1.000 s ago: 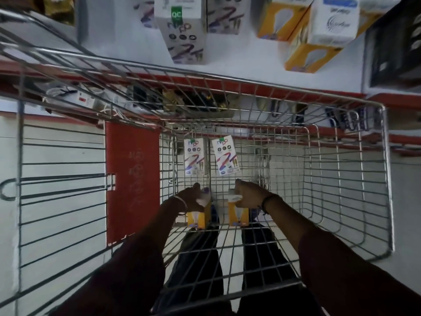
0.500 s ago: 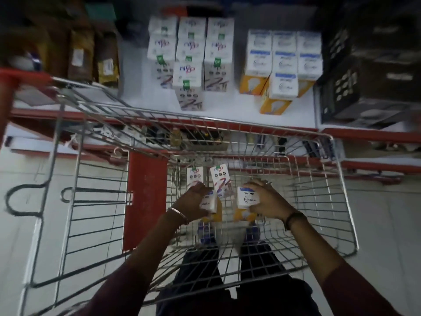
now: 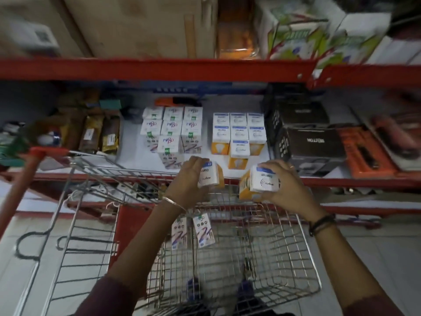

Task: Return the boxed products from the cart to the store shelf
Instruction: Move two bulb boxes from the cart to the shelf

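Boxes in hand: I have one orange-and-white box in each hand, above the cart's far rim, just short of the shelf edge.
Left hand [image 3: 191, 179]: fingers wrapped around the left box [image 3: 210, 175], gripping it firmly.
Right hand [image 3: 287, 190]: closed over the right box [image 3: 259, 182], which is tilted.
Cart [image 3: 305, 258]: two purple-striped boxes [image 3: 193, 231] remain inside at the far wall.
Shelf [image 3: 136, 156]: matching orange stack [image 3: 239, 137] sits right of the purple-striped stack [image 3: 173, 131].
Risk: the front orange box stands alone; I judge a careless push could topple it, or the tilted box could slip.
Change: half a second ago both boxes were low inside the cart; now they are raised to shelf level.
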